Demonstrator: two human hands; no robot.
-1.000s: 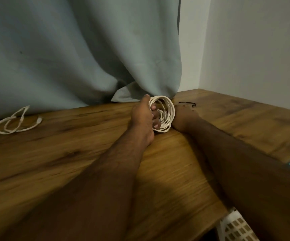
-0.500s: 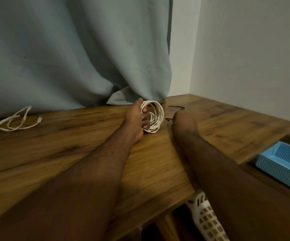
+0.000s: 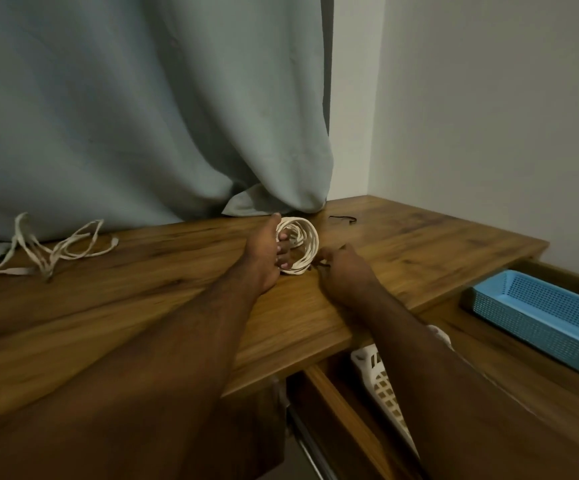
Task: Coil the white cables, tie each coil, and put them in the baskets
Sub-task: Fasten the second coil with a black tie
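Left hand [image 3: 264, 252] is gripping the white coil [image 3: 300, 245], fingers curled through its middle, holding it upright on the wooden table [image 3: 163, 299] near the curtain [image 3: 142, 116]. Right hand [image 3: 341, 271] is sitting just beside the coil, fingertips pinching a thin dark tie [image 3: 321, 268] (blurred, hard to read). Another dark tie [image 3: 343, 219] is lying further back. Loose white cable [image 3: 56, 249] is lying well apart at left. Blue basket [image 3: 541, 313] and white basket [image 3: 381, 379] are sitting lower right.
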